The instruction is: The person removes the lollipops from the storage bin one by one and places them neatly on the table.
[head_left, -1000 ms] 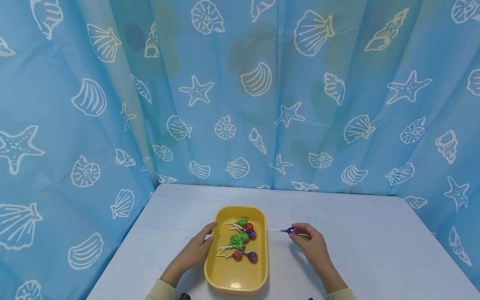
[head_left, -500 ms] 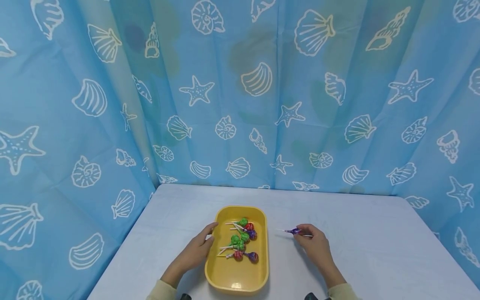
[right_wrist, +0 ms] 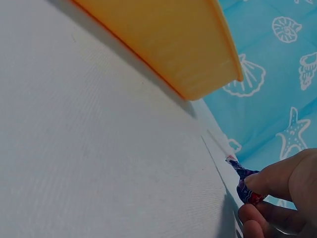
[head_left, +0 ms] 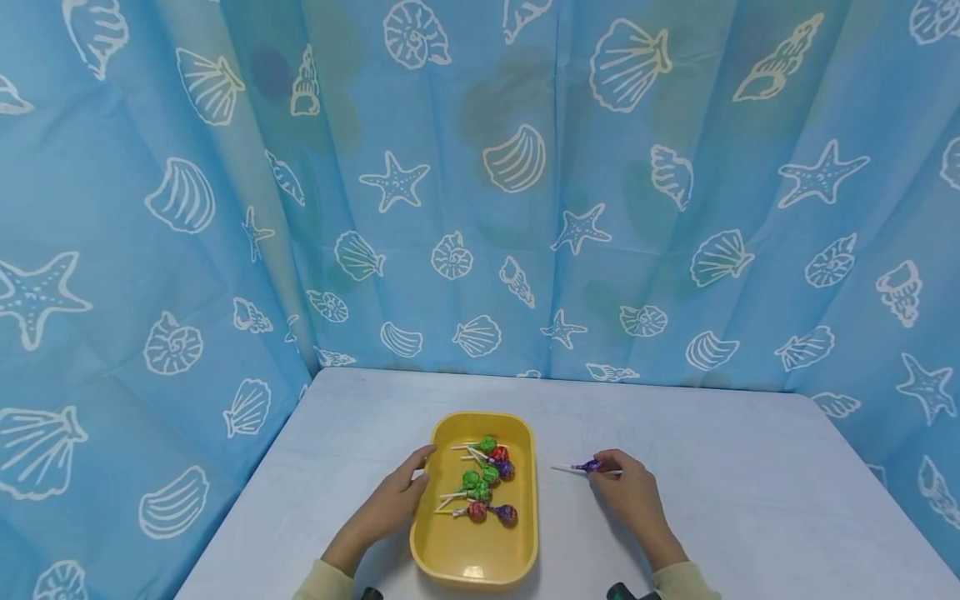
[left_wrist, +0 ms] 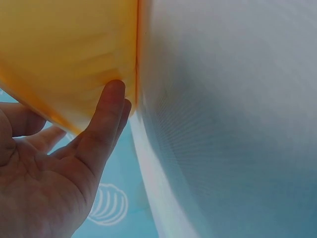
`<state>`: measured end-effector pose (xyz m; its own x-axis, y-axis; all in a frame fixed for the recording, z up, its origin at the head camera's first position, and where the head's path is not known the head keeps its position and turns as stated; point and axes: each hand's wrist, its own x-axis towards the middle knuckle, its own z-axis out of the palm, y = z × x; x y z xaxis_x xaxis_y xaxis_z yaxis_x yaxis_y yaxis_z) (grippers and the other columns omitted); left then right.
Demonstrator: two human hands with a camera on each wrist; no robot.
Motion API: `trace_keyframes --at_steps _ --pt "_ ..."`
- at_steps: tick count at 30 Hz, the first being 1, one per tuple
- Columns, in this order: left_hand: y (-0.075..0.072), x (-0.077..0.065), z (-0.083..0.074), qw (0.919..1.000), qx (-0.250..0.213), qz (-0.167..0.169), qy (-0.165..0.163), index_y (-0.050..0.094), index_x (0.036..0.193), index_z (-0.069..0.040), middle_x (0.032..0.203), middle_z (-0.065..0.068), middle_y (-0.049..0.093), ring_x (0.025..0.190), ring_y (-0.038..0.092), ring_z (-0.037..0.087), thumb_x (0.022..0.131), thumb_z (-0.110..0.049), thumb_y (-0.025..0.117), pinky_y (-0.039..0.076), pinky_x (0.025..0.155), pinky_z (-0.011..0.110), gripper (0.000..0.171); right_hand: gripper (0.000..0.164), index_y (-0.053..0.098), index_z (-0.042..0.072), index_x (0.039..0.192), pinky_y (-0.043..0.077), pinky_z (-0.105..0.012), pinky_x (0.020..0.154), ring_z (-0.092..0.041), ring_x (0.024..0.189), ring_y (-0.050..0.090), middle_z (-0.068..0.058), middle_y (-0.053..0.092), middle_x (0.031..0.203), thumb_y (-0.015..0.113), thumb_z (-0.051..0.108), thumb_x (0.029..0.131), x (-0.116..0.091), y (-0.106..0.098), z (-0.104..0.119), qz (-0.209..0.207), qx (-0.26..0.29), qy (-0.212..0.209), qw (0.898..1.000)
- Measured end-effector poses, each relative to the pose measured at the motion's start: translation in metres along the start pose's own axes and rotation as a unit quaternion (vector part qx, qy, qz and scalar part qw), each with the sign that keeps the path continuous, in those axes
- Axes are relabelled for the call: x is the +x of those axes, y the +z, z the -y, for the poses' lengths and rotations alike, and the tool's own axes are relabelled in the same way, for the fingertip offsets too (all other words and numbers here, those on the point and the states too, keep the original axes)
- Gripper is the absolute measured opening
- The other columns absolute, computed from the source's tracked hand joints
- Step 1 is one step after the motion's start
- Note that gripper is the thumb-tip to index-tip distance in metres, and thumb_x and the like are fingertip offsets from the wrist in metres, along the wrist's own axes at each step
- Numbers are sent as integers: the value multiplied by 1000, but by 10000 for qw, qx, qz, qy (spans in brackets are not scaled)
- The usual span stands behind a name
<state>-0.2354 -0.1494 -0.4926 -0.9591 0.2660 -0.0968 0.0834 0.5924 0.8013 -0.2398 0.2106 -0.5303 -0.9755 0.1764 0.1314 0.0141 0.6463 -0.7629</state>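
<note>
Beside the tray's right side, my right hand (head_left: 626, 487) pinches a purple-wrapped lollipop (head_left: 589, 466) between thumb and fingers. Its white stick points left, toward the tray. Another short piece of white stick (head_left: 613, 472) shows by the fingers. In the right wrist view the lollipop's wrapper (right_wrist: 243, 183) is dark blue and red, close over the cloth. My left hand (head_left: 390, 504) rests against the left side of the yellow tray (head_left: 472, 560), its fairly straight fingers on the outer wall, as the left wrist view shows with the fingertips (left_wrist: 115, 91).
Inside the tray lie several lollipops, among them green ones (head_left: 470, 479), red ones (head_left: 476, 511) and purple ones (head_left: 507, 515). A white cloth (head_left: 720, 467) covers the table. Blue curtains (head_left: 487, 208) with shell prints stand behind it and along the sides.
My right hand has drawn the lollipop a little to the right, away from the tray, and slightly lower. My left hand and the tray have stayed in place.
</note>
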Motion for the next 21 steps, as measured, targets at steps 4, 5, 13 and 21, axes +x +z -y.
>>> trace_keyframes --at_steps 4,5,13,21 --pt "-1 -1 -1 10000 -14 28 6 38 155 -7 148 26 47 137 43 45 109 -14 42 37 110 63 47 25 69 0 109 56 -49 79 -27 86 68 -12 72 99 73 7 86 -1 2 0 -21 -157 -64 9999" --pt "-1 -1 -1 10000 -15 41 -16 38 155 -7 148 26 46 137 43 45 109 -15 42 37 111 63 47 25 69 0 109 56 -48 78 -26 85 68 -11 72 99 73 7 86 -1 2 -1 -22 -200 -77 9998" --pt "-1 0 -1 10000 17 44 -50 37 156 -8 149 25 46 138 43 44 109 -15 41 37 111 63 48 29 67 0 114 56 -48 77 -25 87 67 -14 70 104 74 7 86 2 4 -2 43 -321 54 9995" --pt "-1 0 -2 10000 8 26 -42 37 156 -8 149 26 45 138 43 45 109 -15 41 38 110 63 48 36 66 0 121 56 -46 76 -27 88 66 -21 66 115 73 7 86 -2 2 -1 -22 -251 27 9997"
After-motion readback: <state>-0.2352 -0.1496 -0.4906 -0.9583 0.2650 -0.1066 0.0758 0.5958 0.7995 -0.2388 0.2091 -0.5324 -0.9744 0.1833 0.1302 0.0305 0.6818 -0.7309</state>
